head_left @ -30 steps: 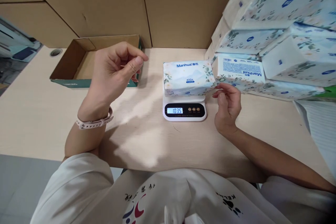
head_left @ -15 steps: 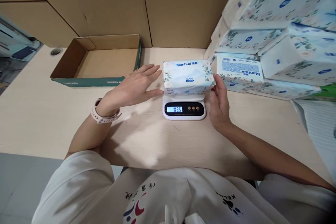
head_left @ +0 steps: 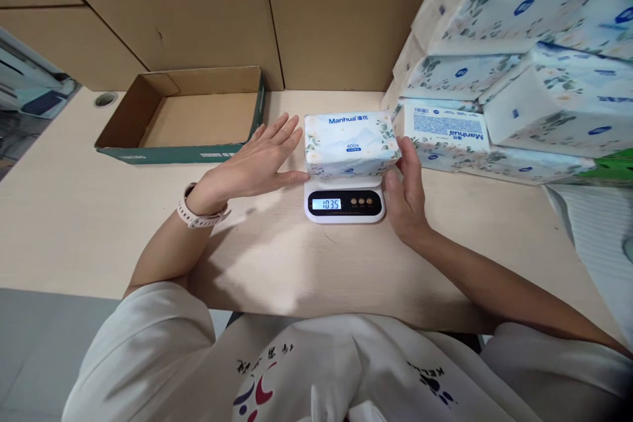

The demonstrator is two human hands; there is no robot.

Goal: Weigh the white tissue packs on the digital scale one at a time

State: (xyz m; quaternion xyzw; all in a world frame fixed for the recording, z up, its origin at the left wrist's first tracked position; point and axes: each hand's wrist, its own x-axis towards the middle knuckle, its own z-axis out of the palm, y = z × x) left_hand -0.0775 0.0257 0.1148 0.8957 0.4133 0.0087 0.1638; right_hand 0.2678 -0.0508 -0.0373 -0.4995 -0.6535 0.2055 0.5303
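Observation:
A wrapped pack of tissues [head_left: 352,144], white and pale blue with flowers and "Manhua" print, lies flat on a small white kitchen scale [head_left: 345,218]. The scale's lit display [head_left: 327,204] reads 103.5. My left hand [head_left: 254,161] is just left of the pack, its fingers spread and the thumb tip by the pack's lower left corner. At the other end, my right hand [head_left: 408,194] has its fingers against or very near the pack's right side, with thumb and fingers apart. Part of those fingertips is hidden by the pack.
An open shallow cardboard box [head_left: 198,122] with a green outside stands at the back left. Stacked tissue packs [head_left: 504,72] rise at the right. Large cardboard cartons [head_left: 198,13] line the back of the wooden table [head_left: 277,257]. A round cable hole [head_left: 105,99] sits far left.
The view has shifted slightly. My right thumb has come a little closer to the scale; the pack stays on it, and the display reading is the same.

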